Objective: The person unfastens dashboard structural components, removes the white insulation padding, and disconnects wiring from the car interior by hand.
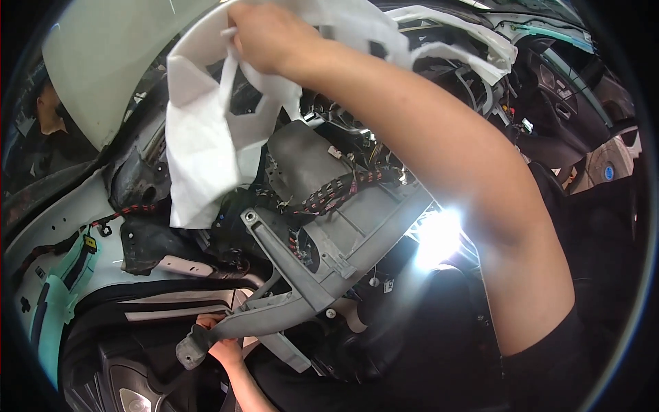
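Closest to me is a bare right forearm, rising from a dark sleeve on the near right and crossing the scene toward the far left. It ends in the right hand, whose fingers are closed on a white sheet at the far left of the stripped car interior. That sheet looks soft and matte, with folds, angular edges and cut-out openings; its broad left part hangs down over dark parts. More white material shows beyond the arm on the far right, though I can't tell whether it is the same piece.

Lower down, a grey beam runs slantwise from the near left toward the middle, ribbed, with an arm standing off it and a bracket at its near-left end. The left hand is at that end, partly hidden by the beam, its fingertips showing on the far side. How far those fingers are curled, or how firmly they hold, I can't tell.

Wrapped wiring in black and red lies over a grey housing, and a bright lamp glares right of the beam.
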### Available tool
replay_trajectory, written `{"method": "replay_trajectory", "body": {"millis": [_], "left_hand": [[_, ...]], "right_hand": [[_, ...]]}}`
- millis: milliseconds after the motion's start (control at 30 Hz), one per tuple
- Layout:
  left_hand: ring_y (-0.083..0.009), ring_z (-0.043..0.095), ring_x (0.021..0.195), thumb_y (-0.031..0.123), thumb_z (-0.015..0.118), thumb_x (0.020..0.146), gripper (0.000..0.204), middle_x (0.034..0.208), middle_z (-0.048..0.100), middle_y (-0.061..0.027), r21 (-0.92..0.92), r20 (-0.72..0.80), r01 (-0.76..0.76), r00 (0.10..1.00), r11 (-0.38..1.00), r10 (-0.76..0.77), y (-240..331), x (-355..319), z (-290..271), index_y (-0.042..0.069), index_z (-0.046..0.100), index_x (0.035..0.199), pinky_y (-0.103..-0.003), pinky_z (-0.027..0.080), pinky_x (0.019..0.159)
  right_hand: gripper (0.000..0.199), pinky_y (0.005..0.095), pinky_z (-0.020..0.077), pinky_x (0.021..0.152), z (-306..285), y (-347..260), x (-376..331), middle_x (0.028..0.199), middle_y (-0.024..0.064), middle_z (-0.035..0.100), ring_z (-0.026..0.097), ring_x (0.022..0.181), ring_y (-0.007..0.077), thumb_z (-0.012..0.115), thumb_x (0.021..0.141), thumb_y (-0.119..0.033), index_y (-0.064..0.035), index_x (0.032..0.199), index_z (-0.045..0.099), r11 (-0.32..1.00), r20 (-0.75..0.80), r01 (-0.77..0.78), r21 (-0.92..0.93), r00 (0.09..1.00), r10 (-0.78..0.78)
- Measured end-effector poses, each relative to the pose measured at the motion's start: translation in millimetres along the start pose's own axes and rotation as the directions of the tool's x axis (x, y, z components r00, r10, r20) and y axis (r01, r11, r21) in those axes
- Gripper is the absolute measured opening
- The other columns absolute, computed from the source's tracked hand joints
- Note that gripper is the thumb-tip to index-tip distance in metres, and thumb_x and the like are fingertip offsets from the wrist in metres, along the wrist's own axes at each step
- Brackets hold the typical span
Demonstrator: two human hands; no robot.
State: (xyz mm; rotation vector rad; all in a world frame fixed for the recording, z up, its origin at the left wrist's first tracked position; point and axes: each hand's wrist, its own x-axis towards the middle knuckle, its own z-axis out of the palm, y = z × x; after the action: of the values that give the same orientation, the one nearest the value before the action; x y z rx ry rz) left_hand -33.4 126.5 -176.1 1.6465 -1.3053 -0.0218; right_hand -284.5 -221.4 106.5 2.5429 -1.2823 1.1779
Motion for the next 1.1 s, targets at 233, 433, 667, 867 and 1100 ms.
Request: {"method": "replay_trajectory", "body": {"millis": [233,433,667,867,1100], "left_hand": [[-0.0227,0.053,0.073,0.017,0.07,0.074,0.035,0.08,0.053,-0.0101,-0.006,0.011,-0.046,0.999,0.999,0.046,3,0,3,0.005,0.038,0.077,-0.032,0.044,0.072],[-0.0242,0.052,0.076,0.018,0.068,0.073,0.03,0.08,0.052,-0.0098,-0.064,0.021,-0.035,0.999,0.997,0.037,-4,-1,0,0.003,0.042,0.079,-0.033,0.043,0.072],[-0.0177,0.056,0.089,0.065,0.074,0.076,0.077,0.094,0.056,-0.0056,-0.22,0.049,0.214,0.977,0.952,-0.209,-14,-15,-5,-0.001,0.05,0.108,-0.033,0.046,0.087],[-0.0166,0.057,0.09,0.065,0.076,0.074,0.08,0.096,0.055,-0.0049,-0.265,0.024,0.201,0.979,0.943,-0.202,-5,-13,-3,0.0,0.049,0.111,-0.032,0.046,0.085],[-0.0153,0.055,0.087,0.062,0.076,0.076,0.074,0.095,0.054,-0.0035,-0.255,0.061,0.226,0.974,0.94,-0.217,0,-11,-3,0.001,0.049,0.109,-0.031,0.046,0.082]], "right_hand": [[0.024,0.0491,0.0493,0.091,-18,5,-9,0.113,0.0242,0.056,0.055,0.11,0.0408,0.05,0.094,-0.012,-0.0007,0.114,0.052,0.996,-0.096,-0.006,-0.088,0.995,-0.002],[0.025,0.05,0.044,0.096,-57,67,-13,0.114,0.0257,0.055,0.054,0.109,0.0427,0.046,0.091,-0.009,0.0023,0.112,0.051,0.958,-0.409,-0.227,-0.177,0.902,0.138],[0.027,0.0484,0.0451,0.093,-142,141,-67,0.111,0.0261,0.061,0.056,0.109,0.0413,0.052,0.089,-0.013,0.0022,0.111,0.056,0.782,-0.444,-0.432,-0.45,0.868,0.223],[0.019,0.0467,0.046,0.09,-201,282,-152,0.106,0.0142,0.055,0.053,0.11,0.0356,0.059,0.088,-0.01,-0.0109,0.106,0.054,0.737,-0.271,-0.233,-0.634,0.96,0.069],[0.022,0.0406,0.0469,0.091,-237,334,-219,0.109,0.0162,0.058,0.058,0.104,0.0359,0.059,0.085,-0.002,-0.0075,0.106,0.061,0.761,-0.141,-0.417,-0.498,0.904,0.403]]}}
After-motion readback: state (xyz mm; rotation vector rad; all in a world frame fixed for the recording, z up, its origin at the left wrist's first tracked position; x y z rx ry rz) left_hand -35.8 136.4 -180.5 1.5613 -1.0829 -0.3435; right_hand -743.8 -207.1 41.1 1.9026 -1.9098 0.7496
